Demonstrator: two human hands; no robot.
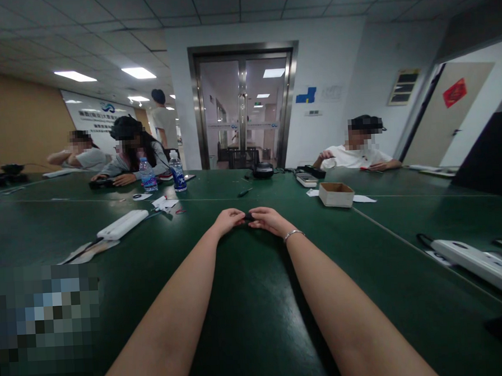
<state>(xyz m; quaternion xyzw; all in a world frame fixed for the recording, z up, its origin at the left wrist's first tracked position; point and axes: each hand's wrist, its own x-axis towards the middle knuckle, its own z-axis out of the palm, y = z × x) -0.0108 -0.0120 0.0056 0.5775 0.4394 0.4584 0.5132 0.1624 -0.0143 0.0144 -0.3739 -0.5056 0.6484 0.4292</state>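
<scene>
- Both arms were stretched far out over the green table (248,300); left hand (229,219) and right hand (268,218) met fingertip to fingertip around a small dark object (249,216).
- Both hands were pinching that object, one from each side, just above or on the table surface; contact with the table couldn't be told.
- The object was too small and too hidden by the fingers to identify.
- Risk 1: the grip looked like fingertips only at full reach, so little control. A slip would likely drop the part onto the dark table, where it would be hard to spot.
- Risk 2: if the hands pulled or twisted against each other, a sudden release could flick the part toward the pen (244,192) or off toward the cardboard box (336,194).
- Risk 3: the bracelet (293,234) on the right wrist could drag on the table and jog the grip.
- The white power strip (122,224) and water bottles (177,172) sat well apart, so a knock seemed unlikely.
- Other people sat at the far edge, well away from the hands.
</scene>
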